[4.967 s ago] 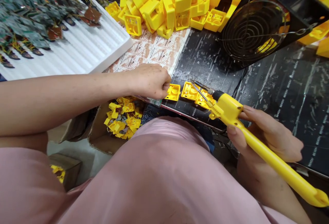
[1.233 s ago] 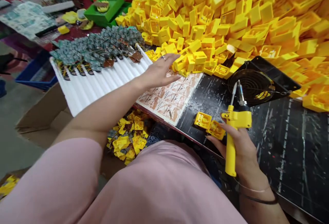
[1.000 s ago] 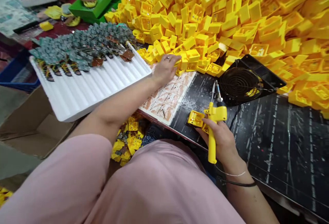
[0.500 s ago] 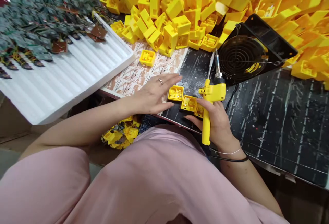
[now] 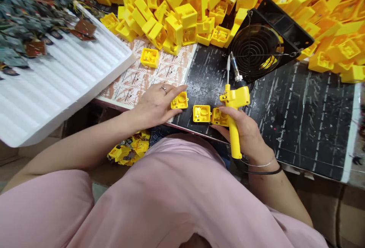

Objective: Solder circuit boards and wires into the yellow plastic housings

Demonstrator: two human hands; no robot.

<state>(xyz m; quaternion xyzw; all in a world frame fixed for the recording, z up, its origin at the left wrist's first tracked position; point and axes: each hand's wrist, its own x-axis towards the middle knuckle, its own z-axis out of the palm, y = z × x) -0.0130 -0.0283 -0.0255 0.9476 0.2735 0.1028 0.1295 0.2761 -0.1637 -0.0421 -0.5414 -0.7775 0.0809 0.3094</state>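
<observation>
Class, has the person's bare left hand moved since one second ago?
Yes: against the brown patterned sheet, the left hand has moved from the far end, by the heaped yellow plastic cases, toward the near edge.

R hand (image 5: 246,130) partly hides yellow case (image 5: 218,117); foam tray (image 5: 82,77) cut off @ L edge.

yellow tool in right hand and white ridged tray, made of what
Yellow gun-shaped tool: probably plastic, softly glossy, from its moulded shape; its shiny silver rod looks metal. White ridged tray: likely matte foam, judging by its thick edge.
</observation>
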